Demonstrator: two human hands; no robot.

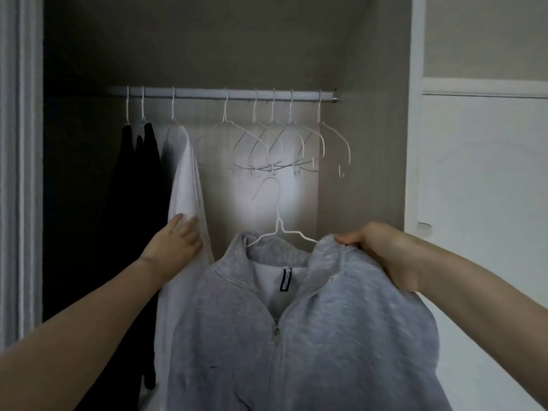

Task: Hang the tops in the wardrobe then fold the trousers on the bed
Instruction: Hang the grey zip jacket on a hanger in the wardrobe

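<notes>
A grey zip-up top sits on a white wire hanger held up in front of the open wardrobe, below the rail. My right hand grips the top's right shoulder together with the hanger arm under it. My left hand presses with straight fingers against a white top that hangs on the rail. The free hook of the held hanger points left, well under the rail.
Two black garments hang at the rail's left end. Several bare white hangers crowd the rail's right half. A gap lies between the white top and those hangers. A white wardrobe panel stands at right, the door frame at left.
</notes>
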